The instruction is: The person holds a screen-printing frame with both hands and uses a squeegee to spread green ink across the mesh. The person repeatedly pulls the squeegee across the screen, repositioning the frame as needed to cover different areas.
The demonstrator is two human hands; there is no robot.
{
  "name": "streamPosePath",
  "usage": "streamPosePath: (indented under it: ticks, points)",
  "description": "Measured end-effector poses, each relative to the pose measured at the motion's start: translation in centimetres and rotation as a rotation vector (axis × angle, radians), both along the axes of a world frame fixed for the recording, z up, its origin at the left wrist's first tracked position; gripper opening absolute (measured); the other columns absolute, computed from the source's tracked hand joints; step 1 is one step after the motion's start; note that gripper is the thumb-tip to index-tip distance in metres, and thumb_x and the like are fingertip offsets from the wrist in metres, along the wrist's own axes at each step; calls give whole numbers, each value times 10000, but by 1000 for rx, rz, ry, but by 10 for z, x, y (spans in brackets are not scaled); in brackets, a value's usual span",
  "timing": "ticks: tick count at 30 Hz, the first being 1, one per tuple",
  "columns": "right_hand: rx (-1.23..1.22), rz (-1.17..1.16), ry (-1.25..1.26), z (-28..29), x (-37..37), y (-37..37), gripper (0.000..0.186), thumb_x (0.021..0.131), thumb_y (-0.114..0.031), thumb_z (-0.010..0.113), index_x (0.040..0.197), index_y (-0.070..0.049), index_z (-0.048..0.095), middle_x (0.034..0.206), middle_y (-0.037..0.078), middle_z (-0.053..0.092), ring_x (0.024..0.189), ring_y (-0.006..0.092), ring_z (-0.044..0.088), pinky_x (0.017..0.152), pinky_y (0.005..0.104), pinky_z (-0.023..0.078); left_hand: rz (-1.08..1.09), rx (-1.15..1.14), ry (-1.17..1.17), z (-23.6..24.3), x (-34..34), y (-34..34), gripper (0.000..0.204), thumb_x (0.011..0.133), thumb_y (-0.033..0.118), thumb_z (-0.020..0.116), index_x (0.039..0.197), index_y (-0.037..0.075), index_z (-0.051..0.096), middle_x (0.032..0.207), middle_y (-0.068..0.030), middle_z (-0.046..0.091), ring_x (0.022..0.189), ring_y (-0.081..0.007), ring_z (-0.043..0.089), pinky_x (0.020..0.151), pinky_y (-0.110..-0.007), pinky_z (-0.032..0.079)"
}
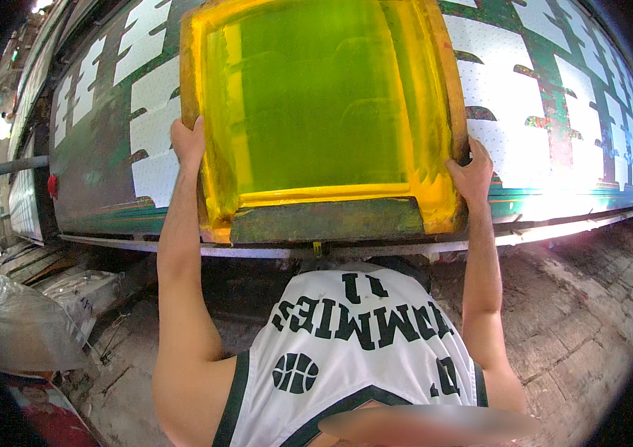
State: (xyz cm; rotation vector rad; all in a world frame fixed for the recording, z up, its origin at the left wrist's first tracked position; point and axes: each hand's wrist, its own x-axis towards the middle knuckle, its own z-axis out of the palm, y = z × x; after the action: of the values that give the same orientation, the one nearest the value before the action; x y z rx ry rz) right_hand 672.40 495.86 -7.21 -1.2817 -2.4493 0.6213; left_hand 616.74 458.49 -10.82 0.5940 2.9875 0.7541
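In front of me, over the long green table, is a screen printing frame smeared with yellow ink, its mesh showing green in the middle. My left hand grips the frame's left side, thumb laid along the edge. On the opposite side my right hand is closed around the right edge, lower down near the front corner. White cut fabric pieces lie flat on the table left of the frame. More white pieces lie to its right. Whatever is under the frame is hidden.
The green table runs left and right, with a metal rail along its near edge. A plastic-wrapped bundle sits on the floor at the left. Brick-paved floor extends at the lower right.
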Motion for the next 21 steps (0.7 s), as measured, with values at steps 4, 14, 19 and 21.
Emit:
streamPosePath:
  ticks: [4, 14, 19, 21]
  points:
    - [-72, 3, -26, 0, -1, -1, 735, 736, -198, 891, 1381, 70, 661, 1361, 263, 700, 1258, 442, 668, 1091, 496, 531, 12, -40, -55, -11, 1, 1, 475, 958, 325, 807, 1206, -61, 688, 1182, -267, 702, 1136, -449, 679, 992, -521, 529]
    - [193, -1, -68, 41, -29, -41, 597, 963, -221, 811, 1507, -67, 620, 1486, 196, 650, 1375, 389, 592, 1160, 502, 474, 51, -71, -32, -7, 11, 5, 543, 940, 416, 799, 1226, -32, 683, 1229, -258, 703, 1171, -452, 669, 998, -545, 531]
    - [-51, 394, -31, 80, -69, -127, 479, 952, -241, 824, 1389, -82, 707, 1386, 160, 712, 1300, 392, 643, 1135, 481, 495, 63, -46, -50, -3, 14, 7, 546, 944, 424, 780, 1214, -40, 683, 1234, -255, 704, 1175, -447, 670, 1005, -548, 535]
    - [-233, 698, -55, 88, -88, -170, 510, 912, -219, 849, 1385, -94, 706, 1373, 156, 711, 1291, 377, 649, 1125, 473, 509, 55, -31, -64, -2, 14, 7, 552, 947, 435, 772, 1213, -41, 684, 1234, -253, 706, 1180, -444, 671, 1008, -548, 536]
